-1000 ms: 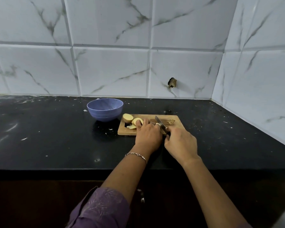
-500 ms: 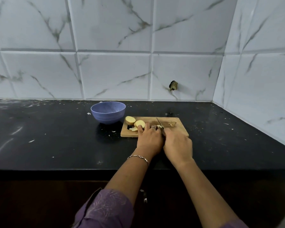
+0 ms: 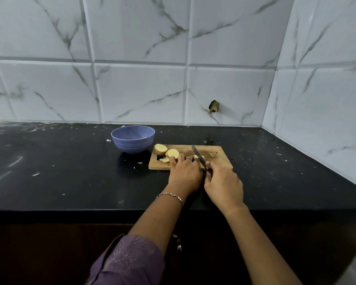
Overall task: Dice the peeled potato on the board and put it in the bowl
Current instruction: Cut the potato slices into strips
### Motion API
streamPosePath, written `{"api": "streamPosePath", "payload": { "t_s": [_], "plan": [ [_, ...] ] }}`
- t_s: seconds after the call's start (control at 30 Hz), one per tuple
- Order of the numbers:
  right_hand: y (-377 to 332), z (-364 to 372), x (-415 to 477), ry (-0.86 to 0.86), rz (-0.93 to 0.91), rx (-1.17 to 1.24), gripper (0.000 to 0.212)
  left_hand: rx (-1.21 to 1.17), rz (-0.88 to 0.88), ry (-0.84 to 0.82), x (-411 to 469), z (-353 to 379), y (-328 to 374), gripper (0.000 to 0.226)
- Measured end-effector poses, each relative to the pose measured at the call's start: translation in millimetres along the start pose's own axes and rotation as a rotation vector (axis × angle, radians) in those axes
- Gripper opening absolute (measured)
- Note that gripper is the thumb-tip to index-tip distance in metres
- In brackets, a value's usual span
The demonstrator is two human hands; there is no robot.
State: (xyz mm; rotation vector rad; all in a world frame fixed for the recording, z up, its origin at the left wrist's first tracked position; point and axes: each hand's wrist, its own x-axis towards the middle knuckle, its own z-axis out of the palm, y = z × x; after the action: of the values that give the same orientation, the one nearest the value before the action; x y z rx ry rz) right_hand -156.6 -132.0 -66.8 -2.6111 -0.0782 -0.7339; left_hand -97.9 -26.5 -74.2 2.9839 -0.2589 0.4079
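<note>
A wooden cutting board lies on the black counter. Potato pieces lie on its left part: a rounded end piece and slices. My left hand lies over the board with fingers curled on potato pieces, which it mostly hides. My right hand grips the handle of a knife; the blade slants up and away beside my left fingers. A blue bowl stands left of the board; nothing shows inside it.
A small heap of scraps lies at the board's far right. White flecks dot the counter. Marble-tiled walls close the back and right. The counter's front edge runs under my forearms.
The knife blade has risen and tilted back from the board. The view has shifted slightly; my left hand stays on the potato.
</note>
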Motion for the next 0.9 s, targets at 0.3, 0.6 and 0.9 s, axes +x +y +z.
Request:
{"api": "streamPosePath", "payload": {
  "t_s": [0.3, 0.6, 0.9],
  "plan": [
    [-4.5, 6.6, 8.4, -0.045, -0.077, -0.098, 0.015, -0.006, 0.012, 0.004, -0.3, -3.9, -0.2, 0.035],
    [-4.5, 6.9, 18.3, -0.071, -0.092, -0.139, 0.018, -0.006, 0.016, 0.002, -0.9, -3.4, -1.2, 0.033],
    [-9.3, 7.9, 15.6, -0.065, -0.243, -0.278, 0.024, 0.032, 0.036, -0.002, -1.6, -2.3, -3.1, 0.038]
  ]
}}
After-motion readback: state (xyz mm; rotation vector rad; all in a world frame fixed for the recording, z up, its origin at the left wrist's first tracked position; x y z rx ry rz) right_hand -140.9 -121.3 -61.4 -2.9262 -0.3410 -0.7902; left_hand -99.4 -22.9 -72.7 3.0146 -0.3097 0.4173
